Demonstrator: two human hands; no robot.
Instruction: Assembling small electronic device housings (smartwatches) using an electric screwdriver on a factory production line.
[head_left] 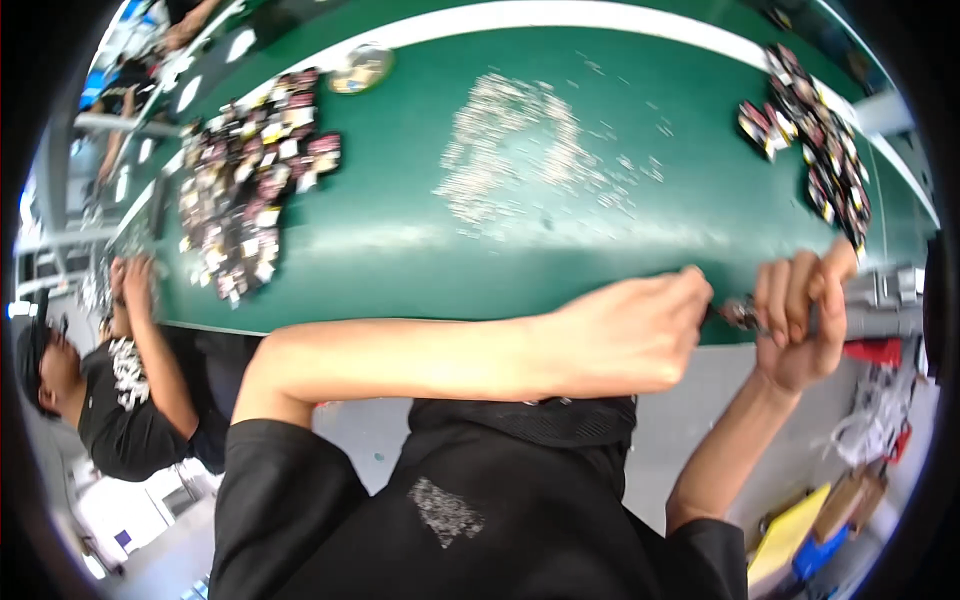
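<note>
My left hand reaches across to the right over the green table's near edge. It is closed, its fingertips next to a small dark part with reddish and shiny spots; what lies inside the fingers is hidden. My right hand is closed on that small part from the other side, the fingers curled and the thumb up. The part sits in the gap between both hands and is blurred, so its exact kind does not show.
Small pale slivers lie scattered mid-table. Small black parts with pink and white faces form a pile at left and another at right. A round clear dish stands at the back left. Another person works at far left.
</note>
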